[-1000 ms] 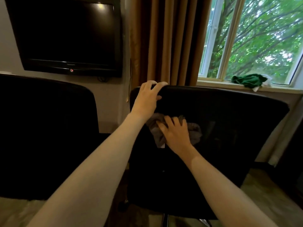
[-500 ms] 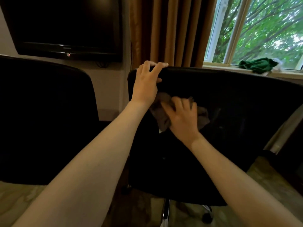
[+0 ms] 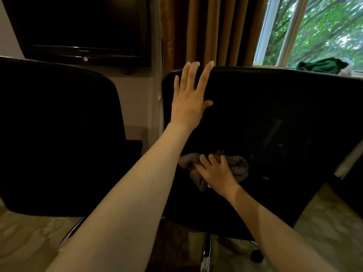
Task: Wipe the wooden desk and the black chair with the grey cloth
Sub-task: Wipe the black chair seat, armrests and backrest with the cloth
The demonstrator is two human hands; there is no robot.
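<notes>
On the right black chair (image 3: 275, 114) of two — edge cropped — the left hand (image 3: 188, 103) lies straight-fingered, the right hand (image 3: 216, 173) clutches one grey cloth (image 3: 238, 167).

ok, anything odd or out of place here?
Two minor things: a green cloth lies bunched on the window sill, and pale streaks show on the black chair back, above the grey cloth. Nothing looks spilled or broken.

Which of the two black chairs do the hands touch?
The right chair, by the window: the left hand lies flat on its back, the right hand presses the grey cloth on it. The left chair is untouched.
</notes>
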